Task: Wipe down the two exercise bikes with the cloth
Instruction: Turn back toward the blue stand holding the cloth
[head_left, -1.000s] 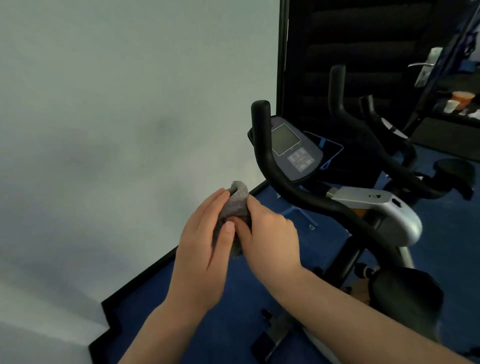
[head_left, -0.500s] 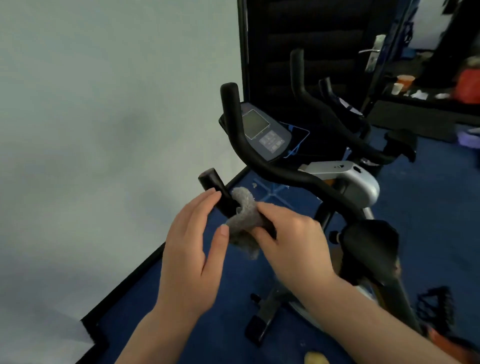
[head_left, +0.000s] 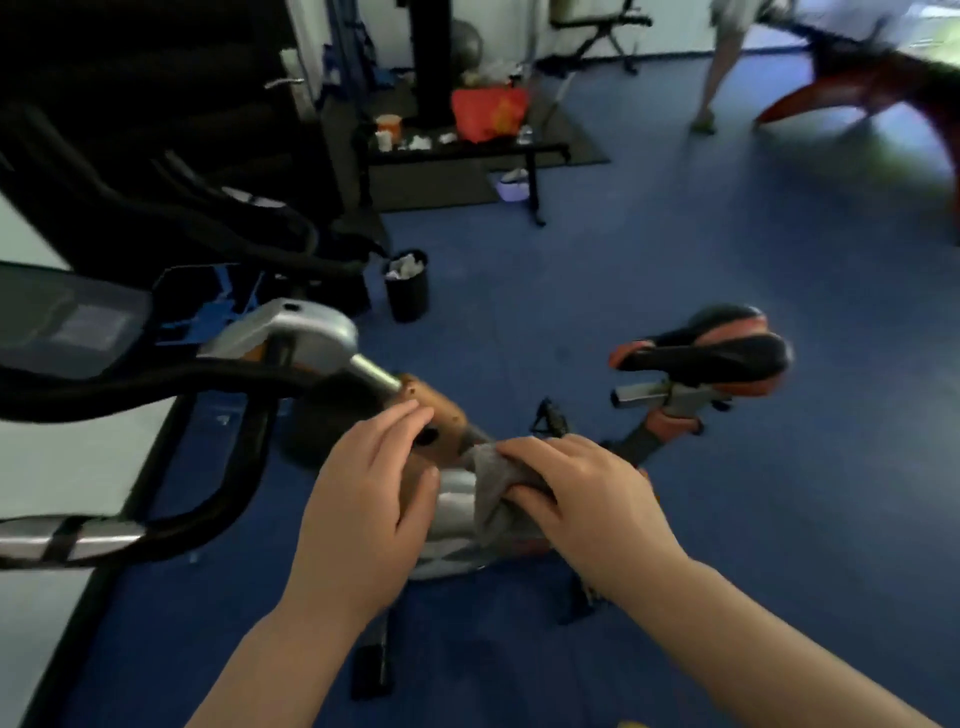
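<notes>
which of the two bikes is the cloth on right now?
The near bike, with the orange and silver frame and orange-trimmed saddle. The right hand presses the grey cloth on its frame. The far black bike is untouched.

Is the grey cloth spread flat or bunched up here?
Bunched up. The cloth is crumpled under the right hand, pressed against the bike frame, with only folds showing.

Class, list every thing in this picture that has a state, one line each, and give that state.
cloth: bunched, pressed on the bike frame under the right hand
right hand: closed on the cloth
left hand: open, fingers resting on the orange frame, holding nothing
saddle: unoccupied, roughly level
console screen: blurred, cannot tell if lit
bin: upright, holding crumpled paper
</notes>
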